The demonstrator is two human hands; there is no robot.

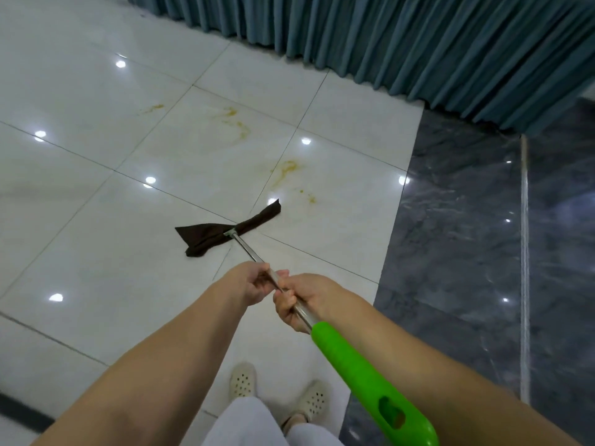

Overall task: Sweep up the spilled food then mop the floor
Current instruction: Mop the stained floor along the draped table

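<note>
A mop with a metal pole (248, 251) and a green plastic grip (363, 368) reaches forward from me. Its dark brown cloth head (212, 233) lies bunched on the white tiled floor (96, 175). My left hand (254, 281) is closed around the pole higher up toward the head. My right hand (299, 300) grips the pole just above the green grip. Yellow-orange smeared stains (289, 170) mark the tiles just beyond the mop head, with more stains (238, 122) farther away and a small stain (154, 107) to the left.
A teal pleated curtain (418, 43) hangs along the far edge. A dark grey marble strip (457, 236) runs along the right side. My feet in pale perforated shoes (243, 381) stand on the tiles below my hands.
</note>
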